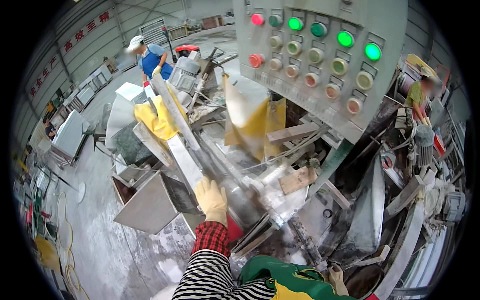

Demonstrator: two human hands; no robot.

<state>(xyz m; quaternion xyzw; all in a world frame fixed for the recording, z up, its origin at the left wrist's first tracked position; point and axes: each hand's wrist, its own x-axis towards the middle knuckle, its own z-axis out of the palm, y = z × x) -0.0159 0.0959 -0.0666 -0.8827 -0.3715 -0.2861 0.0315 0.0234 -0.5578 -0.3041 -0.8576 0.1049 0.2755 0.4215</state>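
My left hand (211,198), in a cream rubber glove, lies with its fingers stretched over the near end of a long white stone strip (184,159). The strip runs away from me along the machine bed and passes under a yellow flap (159,119). My right hand (338,281), also gloved, hangs low beside my green apron (280,272). Its fingers are small and partly hidden, so their grip is unclear. Just right of my left hand, the machine's bed looks wet and misty.
A grey control panel (320,55) with lit green and red buttons hangs ahead. A co-worker in a blue apron (151,61) stands at the strip's far end; another person (419,95) is at right. A grey metal box (150,202) is left of my hand. A yellow hose (67,250) crosses the floor.
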